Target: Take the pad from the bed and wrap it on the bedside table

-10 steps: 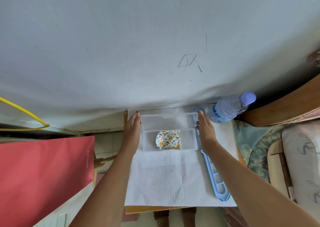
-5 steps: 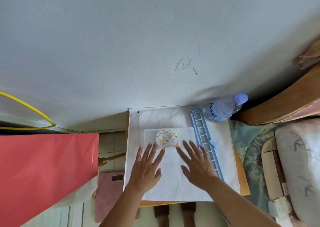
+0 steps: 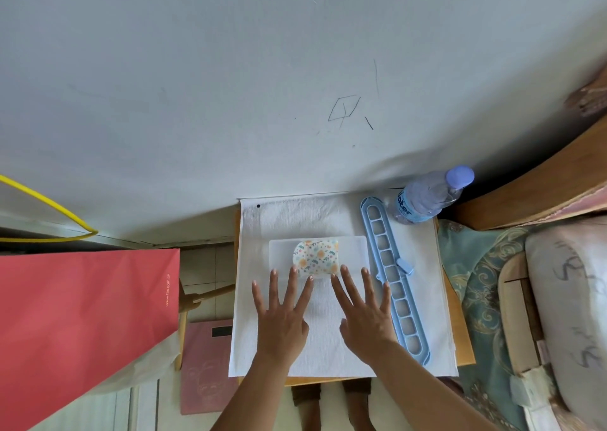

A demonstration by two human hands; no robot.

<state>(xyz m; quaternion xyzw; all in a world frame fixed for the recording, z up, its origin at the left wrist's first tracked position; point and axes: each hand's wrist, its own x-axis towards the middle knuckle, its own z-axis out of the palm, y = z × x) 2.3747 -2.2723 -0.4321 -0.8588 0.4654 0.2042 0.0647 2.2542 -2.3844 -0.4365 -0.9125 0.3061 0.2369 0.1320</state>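
A small floral pad [image 3: 316, 256] lies inside a shut translucent plastic box [image 3: 351, 250] in the middle of the bedside table [image 3: 464, 348], on a white cloth [image 3: 259, 299] that covers the tabletop. My left hand [image 3: 284, 315] rests flat on the cloth just below the box, fingers spread, fingertips at the box's near edge. To its right my right hand [image 3: 364, 312] lies the same way, palm down and fingers spread. Neither hand holds anything.
A light blue slotted plastic hanger [image 3: 394, 276] lies along the table's right side. A water bottle [image 3: 427, 197] stands at the back right corner by the wall. The bed [image 3: 558, 299] is on the right; a red bag [image 3: 82, 325] and pink scale [image 3: 205, 361] on the left.
A second ago both hands were at the open box's sides. Since then the lid has been shut and both hands have come down flat on the cloth below the box.
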